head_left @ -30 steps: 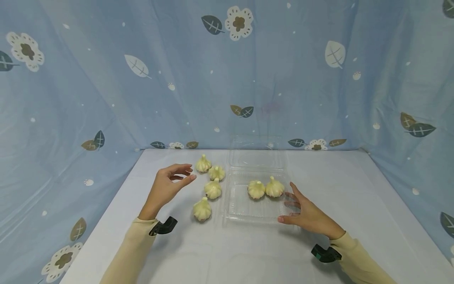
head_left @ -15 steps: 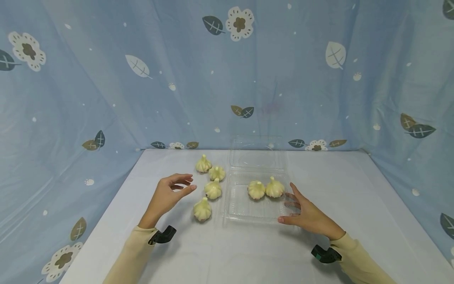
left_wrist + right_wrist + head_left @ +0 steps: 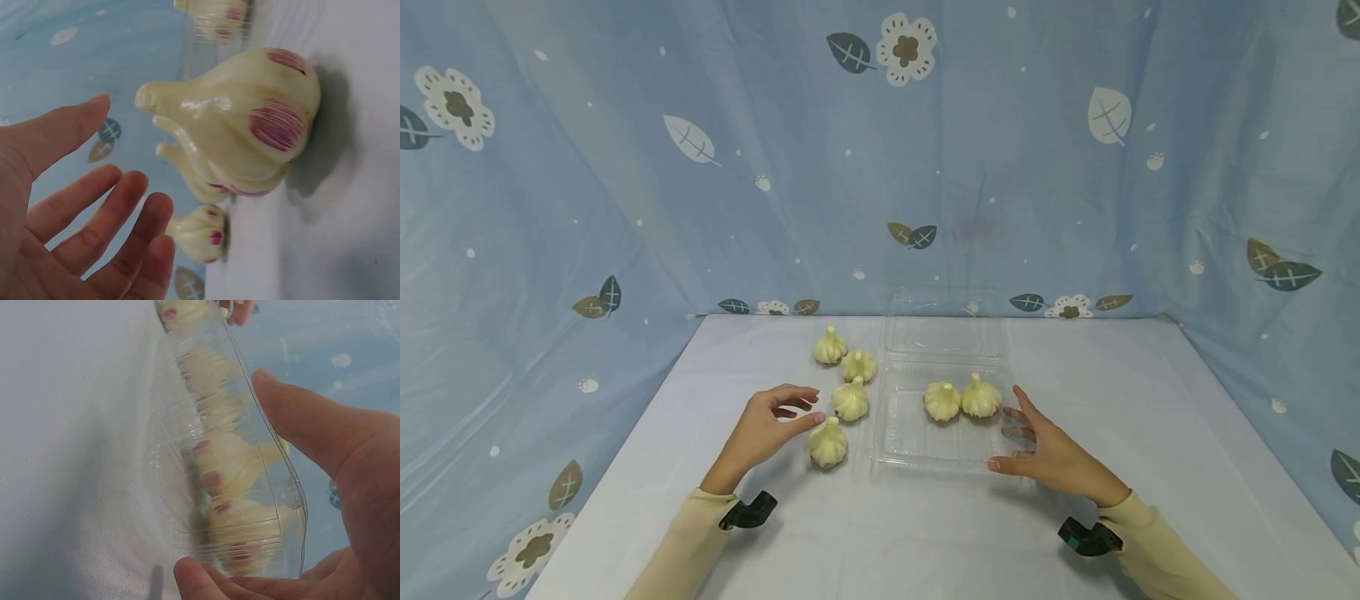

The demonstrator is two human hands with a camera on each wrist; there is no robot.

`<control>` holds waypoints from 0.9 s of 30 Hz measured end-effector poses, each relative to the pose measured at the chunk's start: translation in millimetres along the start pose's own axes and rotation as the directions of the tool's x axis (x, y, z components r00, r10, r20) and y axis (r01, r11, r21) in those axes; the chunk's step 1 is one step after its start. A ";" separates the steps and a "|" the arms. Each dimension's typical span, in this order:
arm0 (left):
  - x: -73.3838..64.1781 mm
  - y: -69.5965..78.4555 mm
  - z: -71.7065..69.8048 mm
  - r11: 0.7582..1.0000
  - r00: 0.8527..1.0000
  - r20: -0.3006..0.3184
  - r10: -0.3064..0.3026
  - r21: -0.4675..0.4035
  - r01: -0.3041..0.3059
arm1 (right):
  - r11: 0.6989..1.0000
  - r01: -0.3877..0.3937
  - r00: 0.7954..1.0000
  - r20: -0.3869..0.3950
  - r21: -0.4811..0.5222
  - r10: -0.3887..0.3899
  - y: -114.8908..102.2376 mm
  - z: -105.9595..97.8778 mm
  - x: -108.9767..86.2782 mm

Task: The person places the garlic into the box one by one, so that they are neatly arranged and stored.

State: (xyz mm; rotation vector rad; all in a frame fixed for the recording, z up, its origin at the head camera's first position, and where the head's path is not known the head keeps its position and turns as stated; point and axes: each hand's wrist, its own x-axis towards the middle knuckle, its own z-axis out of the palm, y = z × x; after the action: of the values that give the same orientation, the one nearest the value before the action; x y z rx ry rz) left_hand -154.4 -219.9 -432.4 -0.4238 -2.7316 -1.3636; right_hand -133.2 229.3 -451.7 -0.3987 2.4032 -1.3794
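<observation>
My left hand (image 3: 763,429) is beside the nearest garlic bulb (image 3: 828,443), its thumb tip close to the stem and its fingers loosely bent around nothing. In the left wrist view a gap shows between the thumb and that pale, purple-streaked bulb (image 3: 275,125). Three more bulbs (image 3: 850,401) trail away behind it. To their right lies a clear plastic clamshell box (image 3: 910,446) with its lid raised at the back. Two garlic bulbs (image 3: 961,402) sit inside, side by side. My right hand (image 3: 1060,454) rests spread at the box's right near corner, thumb along the rim (image 3: 265,434).
The transparent lid (image 3: 943,333) leans up near the blue patterned curtain (image 3: 880,167) at the table's back edge. A white cloth (image 3: 865,542) covers the table. Black camera mounts (image 3: 748,510) sit on both wrists.
My left hand has come down toward the front and slightly right, from beside the farther bulbs to the nearest one. The right hand, box and garlic stay in place.
</observation>
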 end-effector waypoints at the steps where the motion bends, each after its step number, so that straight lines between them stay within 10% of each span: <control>1: -0.1 -0.4 0.5 1.000 1.000 0.009 -0.001 0.006 0.001 | 1.000 -0.001 1.000 -0.001 0.000 0.001 -0.2 0.0 -0.1; 27: -2.0 -9.4 8.7 0.999 0.992 0.119 -0.031 -0.006 0.032 | 1.000 0.012 1.000 0.006 0.018 -0.012 1.9 -1.3 0.0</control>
State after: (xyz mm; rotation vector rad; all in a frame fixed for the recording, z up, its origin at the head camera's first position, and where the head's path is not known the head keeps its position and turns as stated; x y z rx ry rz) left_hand -154.3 -218.9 -445.3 -0.4799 -2.8398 -1.4007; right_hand -133.9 231.2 -452.7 -0.4125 2.3855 -1.4019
